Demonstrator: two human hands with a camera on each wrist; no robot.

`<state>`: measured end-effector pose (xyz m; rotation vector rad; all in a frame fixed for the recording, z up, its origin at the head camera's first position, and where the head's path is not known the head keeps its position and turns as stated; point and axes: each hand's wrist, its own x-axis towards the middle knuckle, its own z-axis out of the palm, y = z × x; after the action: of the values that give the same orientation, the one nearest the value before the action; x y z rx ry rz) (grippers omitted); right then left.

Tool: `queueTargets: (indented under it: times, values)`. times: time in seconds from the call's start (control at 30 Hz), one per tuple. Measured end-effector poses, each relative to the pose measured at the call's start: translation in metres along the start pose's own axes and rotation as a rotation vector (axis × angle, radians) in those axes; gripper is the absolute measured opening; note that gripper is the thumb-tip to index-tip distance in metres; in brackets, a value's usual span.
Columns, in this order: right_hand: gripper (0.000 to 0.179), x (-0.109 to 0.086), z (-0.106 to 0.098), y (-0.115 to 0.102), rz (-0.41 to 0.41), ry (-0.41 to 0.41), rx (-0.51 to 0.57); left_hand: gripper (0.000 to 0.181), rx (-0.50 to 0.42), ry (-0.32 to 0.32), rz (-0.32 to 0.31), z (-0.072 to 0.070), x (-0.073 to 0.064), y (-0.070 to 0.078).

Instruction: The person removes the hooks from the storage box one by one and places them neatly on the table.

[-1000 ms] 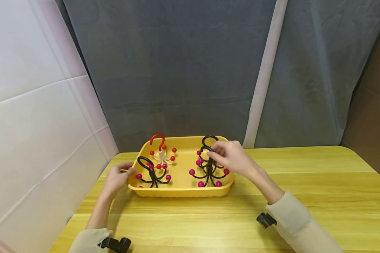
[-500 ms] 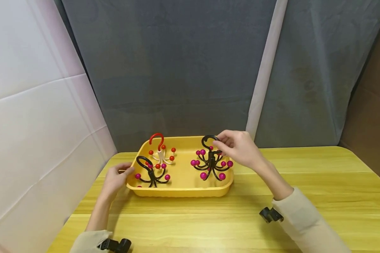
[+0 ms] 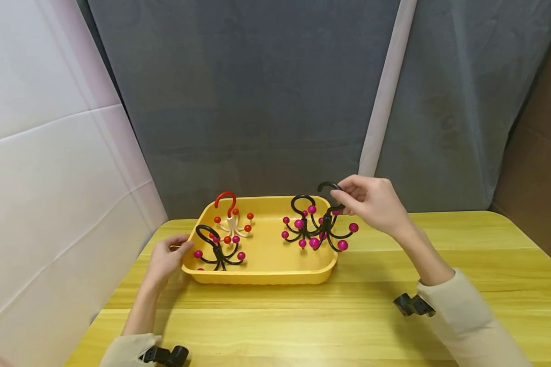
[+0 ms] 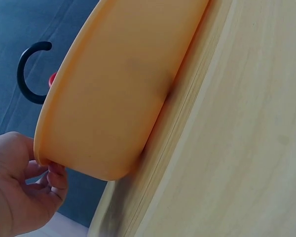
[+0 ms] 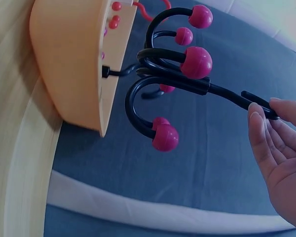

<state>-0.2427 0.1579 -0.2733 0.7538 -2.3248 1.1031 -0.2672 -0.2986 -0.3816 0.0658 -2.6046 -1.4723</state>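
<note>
My right hand (image 3: 372, 206) pinches the curved top of a black multi-arm hanging hook (image 5: 175, 81) with pink ball tips. It hangs upright at the right rim of the yellow tray (image 3: 261, 278), raised above it. My left hand (image 4: 22, 182) grips the tray's left rim between thumb and fingers. Inside the tray, a second black hook (image 3: 303, 230) stands at the right, partly behind the held one. Another black hook (image 3: 218, 254) stands at the front left. Behind that is a white hook (image 3: 231, 224) with a red top and red balls.
The tray sits on a yellow wood-grain table (image 3: 275, 331). A dark grey curtain (image 3: 257, 102) hangs behind the table, and a white fabric wall (image 3: 50, 178) runs along the left. Brown board (image 3: 539, 153) stands at the right.
My right hand has lifted the black hook out of the tray's right part, moving it up and right. The left hand keeps its grip on the rim.
</note>
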Motion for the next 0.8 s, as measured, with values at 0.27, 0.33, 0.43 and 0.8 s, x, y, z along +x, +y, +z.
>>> queueTargets:
  times: [0.27,0.33,0.43,0.8]
  values:
    - [0.009,-0.007,-0.02,0.015,0.025,0.026,-0.048,0.041,-0.006,-0.009,-0.005,-0.002,0.0,-0.002]
    - [0.009,-0.007,-0.024,0.02,0.029,0.036,-0.067,0.041,-0.005,-0.007,-0.003,-0.002,0.0,-0.003]
    - [0.009,-0.008,-0.03,0.027,0.046,0.044,-0.101,0.041,-0.005,-0.004,0.003,-0.002,0.001,-0.003]
    - [0.018,-0.012,-0.043,0.056,0.127,0.059,-0.176,0.041,-0.005,-0.002,0.008,-0.001,0.001,-0.003]
